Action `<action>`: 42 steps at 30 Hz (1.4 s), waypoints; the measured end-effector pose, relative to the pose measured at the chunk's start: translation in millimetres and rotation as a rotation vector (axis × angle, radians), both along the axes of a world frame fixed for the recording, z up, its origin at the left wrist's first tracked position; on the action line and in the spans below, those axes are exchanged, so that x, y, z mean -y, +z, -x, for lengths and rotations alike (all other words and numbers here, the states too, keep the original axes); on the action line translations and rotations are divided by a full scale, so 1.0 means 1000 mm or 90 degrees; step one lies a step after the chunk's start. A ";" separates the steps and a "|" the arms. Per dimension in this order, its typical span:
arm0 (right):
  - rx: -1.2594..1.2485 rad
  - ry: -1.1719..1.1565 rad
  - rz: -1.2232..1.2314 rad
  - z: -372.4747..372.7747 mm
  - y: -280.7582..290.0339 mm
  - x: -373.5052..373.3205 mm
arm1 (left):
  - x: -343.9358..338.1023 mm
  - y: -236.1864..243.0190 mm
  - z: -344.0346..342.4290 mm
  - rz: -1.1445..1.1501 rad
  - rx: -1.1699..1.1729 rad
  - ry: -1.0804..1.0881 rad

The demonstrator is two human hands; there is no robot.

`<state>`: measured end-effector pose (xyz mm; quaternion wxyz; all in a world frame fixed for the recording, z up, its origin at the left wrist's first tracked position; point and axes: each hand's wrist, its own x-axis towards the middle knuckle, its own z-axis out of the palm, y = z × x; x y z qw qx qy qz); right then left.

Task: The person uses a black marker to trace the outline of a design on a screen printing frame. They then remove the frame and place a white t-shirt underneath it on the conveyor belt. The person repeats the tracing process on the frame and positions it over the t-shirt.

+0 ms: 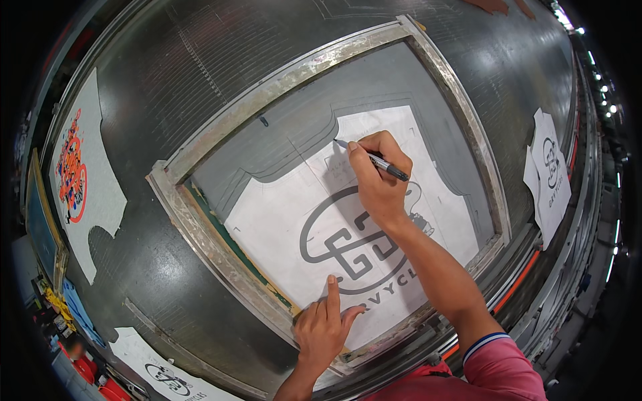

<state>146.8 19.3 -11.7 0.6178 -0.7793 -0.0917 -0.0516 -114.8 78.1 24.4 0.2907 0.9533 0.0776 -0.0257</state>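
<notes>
A marker pen (376, 162) with a grey body and a dark end is gripped in my right hand (380, 175). Its tip touches the upper left edge of a white paper pattern (274, 227), cut in a garment-panel shape and printed with a large dark looped logo. My left hand (326, 325) rests on the lower part of this sheet, index finger stretched out and thumb spread. Under the paper lies the grey mesh of a screen-printing frame (461, 100), where dark outlines run alongside the pattern's shoulder and neck edges.
The metal-edged frame lies on a dark table (134, 200). A fabric piece with a colourful print (100, 167) is at the left. Printed white pieces lie at the right (550, 170) and lower left (160, 364). A blue cloth (80, 311) hangs by the left edge.
</notes>
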 end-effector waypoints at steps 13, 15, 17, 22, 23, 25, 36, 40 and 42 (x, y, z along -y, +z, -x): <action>0.010 0.063 0.011 0.002 -0.001 -0.002 | 0.000 0.001 -0.001 0.006 0.001 0.000; 0.018 0.072 0.022 0.002 0.001 -0.002 | -0.001 0.001 -0.001 0.006 -0.003 -0.002; 0.030 0.083 0.020 0.002 -0.001 -0.001 | -0.001 0.002 -0.001 0.006 -0.005 -0.004; 0.040 0.107 0.012 0.002 -0.005 -0.001 | -0.001 0.001 -0.001 0.009 0.001 -0.001; 0.045 0.113 0.014 0.002 -0.005 -0.002 | -0.001 0.001 -0.001 0.009 0.003 -0.001; 0.051 0.122 0.017 0.002 -0.005 -0.002 | -0.001 0.001 -0.001 0.007 0.002 0.000; 0.077 0.172 0.016 0.003 -0.001 -0.004 | -0.002 -0.001 0.000 -0.003 0.003 -0.011; 0.088 0.186 0.013 0.003 0.000 -0.005 | -0.001 0.000 0.000 0.010 0.003 0.000; 0.095 0.198 0.007 0.002 -0.001 -0.005 | -0.001 -0.001 0.000 0.009 0.005 0.000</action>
